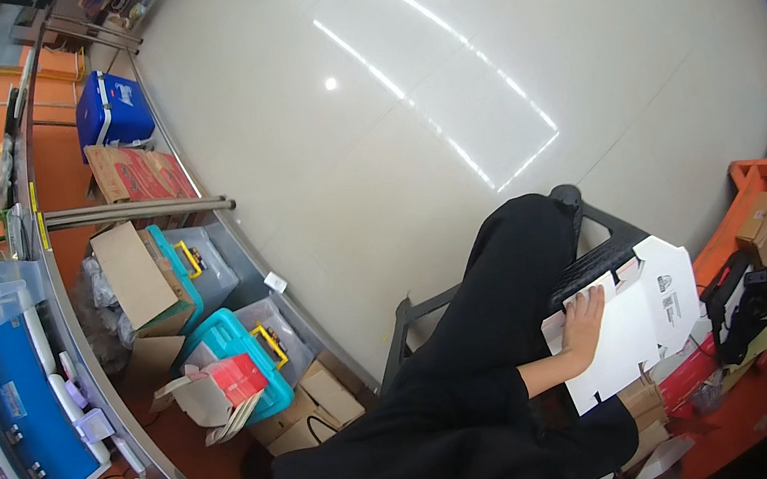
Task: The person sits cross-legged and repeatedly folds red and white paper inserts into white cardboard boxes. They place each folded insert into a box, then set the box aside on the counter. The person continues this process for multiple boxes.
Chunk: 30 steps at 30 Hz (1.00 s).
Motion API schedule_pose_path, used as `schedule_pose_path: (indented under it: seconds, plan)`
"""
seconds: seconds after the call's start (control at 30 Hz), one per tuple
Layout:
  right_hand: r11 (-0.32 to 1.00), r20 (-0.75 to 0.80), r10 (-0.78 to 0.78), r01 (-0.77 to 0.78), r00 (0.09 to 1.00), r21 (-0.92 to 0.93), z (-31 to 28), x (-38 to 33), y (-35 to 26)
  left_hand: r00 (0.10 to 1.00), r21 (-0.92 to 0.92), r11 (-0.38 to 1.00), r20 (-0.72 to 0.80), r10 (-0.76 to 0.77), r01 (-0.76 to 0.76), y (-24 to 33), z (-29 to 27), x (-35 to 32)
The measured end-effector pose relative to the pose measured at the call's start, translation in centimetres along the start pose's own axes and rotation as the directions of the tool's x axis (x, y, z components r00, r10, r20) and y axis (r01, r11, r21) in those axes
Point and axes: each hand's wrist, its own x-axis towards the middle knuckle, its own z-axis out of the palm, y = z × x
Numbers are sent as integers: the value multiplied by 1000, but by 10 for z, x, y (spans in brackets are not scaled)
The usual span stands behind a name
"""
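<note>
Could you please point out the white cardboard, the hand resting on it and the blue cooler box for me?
White cardboard (628, 328), head view: on its flat white face.
Hand (582, 326), head view: on the back of it.
Blue cooler box (127, 118), head view: on its blue outer wall.

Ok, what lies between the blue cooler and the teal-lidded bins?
In the head view: a brown carton with red print by the cooler, then metal bars before the bins.
</note>
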Motion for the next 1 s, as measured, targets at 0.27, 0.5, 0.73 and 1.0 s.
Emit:
schedule_pose_path:
  seconds: [0.27, 0.5, 0.73, 1.0]
  plan:
    - [961, -317, 121, -191, 941, -201, -91, -27, 53, 974, 151, 985, -197, 115, -86, -32, 0, 5]
    - [759, 341, 27, -241, 940, 604, 91, -114, -101, 894, 141, 948, -318, 315, -284, -36, -5, -5]
    - [272, 748, 142, -752, 649, 601, 220, -219, -199, 797, 309, 851, -319, 513, -424, -44, 11, -11]
    - [302, 789, 187, -799, 585, 520, 213, -214, -199, 934, -65, 949, -211, 289, -309, -37, -15, -18]
